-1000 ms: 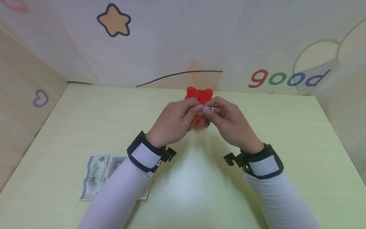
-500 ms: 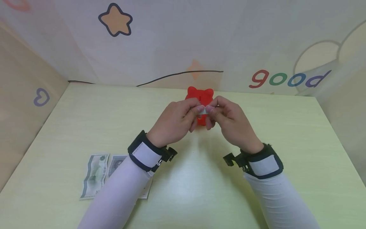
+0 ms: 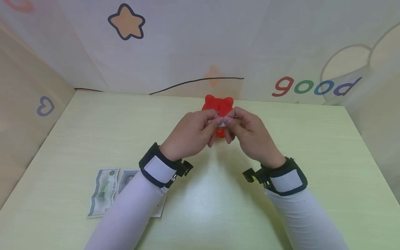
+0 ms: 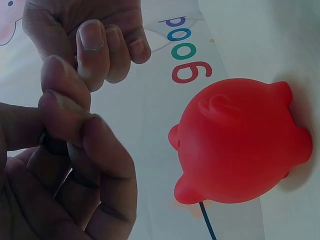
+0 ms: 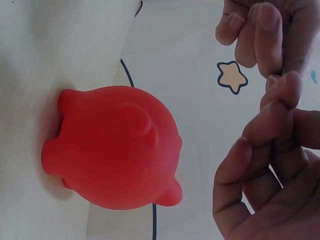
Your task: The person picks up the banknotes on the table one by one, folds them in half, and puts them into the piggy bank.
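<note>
A small pale folded banknote (image 3: 222, 124) shows between the two thumbs in the head view, mostly covered by fingers. My left hand (image 3: 191, 134) pinches one end between thumb and forefinger. From the other side, my right hand (image 3: 251, 133) pinches the opposite end, the fingertips of both hands almost meeting. Just beyond and below them a red piggy bank (image 3: 217, 102) stands upright on the table, a slot in its top. Both wrist views show the pig's round body (image 4: 240, 142) apart from the hands; the note is hidden there behind the fingers.
Several flat banknotes lie at the front left: a greenish one (image 3: 103, 192), a greyish one (image 3: 127, 176) beside it, and a corner (image 3: 158, 209) showing past the left sleeve, which covers part of them. A printed cloth backdrop (image 3: 187, 45) rises behind the table.
The right thumb and fingers have shifted along the folded note, which now shows between the thumbs rather than inside the right pinch. Both hands have come slightly nearer. The piggy bank stays put.
</note>
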Demonstrator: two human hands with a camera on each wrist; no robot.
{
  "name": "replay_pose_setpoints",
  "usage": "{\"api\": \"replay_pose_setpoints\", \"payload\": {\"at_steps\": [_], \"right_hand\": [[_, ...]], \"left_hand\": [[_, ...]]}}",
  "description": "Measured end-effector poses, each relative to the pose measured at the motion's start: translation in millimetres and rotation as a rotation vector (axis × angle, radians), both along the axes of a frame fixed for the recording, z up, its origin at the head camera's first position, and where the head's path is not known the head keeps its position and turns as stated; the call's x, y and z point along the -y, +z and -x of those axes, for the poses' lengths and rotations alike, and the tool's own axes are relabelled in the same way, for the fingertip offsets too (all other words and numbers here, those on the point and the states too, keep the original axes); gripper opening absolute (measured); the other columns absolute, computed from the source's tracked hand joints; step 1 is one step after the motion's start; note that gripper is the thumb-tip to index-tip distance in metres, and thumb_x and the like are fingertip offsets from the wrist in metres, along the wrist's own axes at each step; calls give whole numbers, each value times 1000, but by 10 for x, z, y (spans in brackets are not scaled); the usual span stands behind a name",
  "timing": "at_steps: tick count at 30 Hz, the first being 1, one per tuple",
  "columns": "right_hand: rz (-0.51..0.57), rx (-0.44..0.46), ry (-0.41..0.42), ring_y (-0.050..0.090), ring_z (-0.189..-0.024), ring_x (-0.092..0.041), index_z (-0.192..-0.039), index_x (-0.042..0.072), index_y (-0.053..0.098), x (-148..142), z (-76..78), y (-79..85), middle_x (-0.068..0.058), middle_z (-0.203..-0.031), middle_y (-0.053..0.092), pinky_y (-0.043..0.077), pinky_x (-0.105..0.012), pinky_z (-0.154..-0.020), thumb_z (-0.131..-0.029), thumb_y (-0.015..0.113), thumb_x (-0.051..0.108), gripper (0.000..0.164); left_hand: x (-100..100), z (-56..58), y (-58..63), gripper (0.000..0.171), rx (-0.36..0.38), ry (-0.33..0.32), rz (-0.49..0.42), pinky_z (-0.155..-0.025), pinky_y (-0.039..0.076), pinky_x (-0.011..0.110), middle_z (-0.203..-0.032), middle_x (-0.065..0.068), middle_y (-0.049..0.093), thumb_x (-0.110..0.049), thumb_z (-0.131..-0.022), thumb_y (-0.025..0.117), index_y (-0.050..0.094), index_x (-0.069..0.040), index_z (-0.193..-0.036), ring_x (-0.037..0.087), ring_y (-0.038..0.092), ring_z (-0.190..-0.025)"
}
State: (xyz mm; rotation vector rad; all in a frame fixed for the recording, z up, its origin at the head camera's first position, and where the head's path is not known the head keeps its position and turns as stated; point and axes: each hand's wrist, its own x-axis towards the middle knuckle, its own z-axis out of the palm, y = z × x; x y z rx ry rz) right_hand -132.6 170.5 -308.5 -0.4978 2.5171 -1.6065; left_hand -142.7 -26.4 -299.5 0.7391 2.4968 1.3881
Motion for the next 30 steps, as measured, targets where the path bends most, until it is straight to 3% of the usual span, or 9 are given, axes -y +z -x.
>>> {"api": "replay_pose_setpoints", "payload": {"at_steps": [6,14,22,30], "right_hand": [[4,-6,5,63,-74,-29,-108,4,58,1,2,3,-14,-74,63,55,-31,-73,-108,53,16,13],[13,-1,22,64,-73,-29,-109,4,58,-21,23,-3,-14,-74,63,56,-29,-74,-108,54,15,12],[27,-3,29,64,-74,-29,-110,4,58,-34,12,21,-14,-74,63,57,-30,-74,-108,54,14,11],[33,-24,-3,64,-73,-29,-110,3,58,-43,-1,65,-14,-76,63,57,-28,-75,-107,55,13,11]], "left_hand": [[5,4,7,21,-6,0,5,-52,33,28,-62,3,59,-23,-108,56,59,-10,-92,18,44,-49],[35,38,19,24,15,1,-10,-52,33,29,-61,4,58,-26,-108,56,60,-13,-88,20,45,-50],[127,71,58,30,-82,55,59,-53,30,30,-58,2,46,-30,-103,64,61,-14,-78,19,43,-54],[124,74,49,34,-68,64,24,-55,32,31,-60,3,46,-33,-105,60,60,-13,-78,20,45,-57]]}}
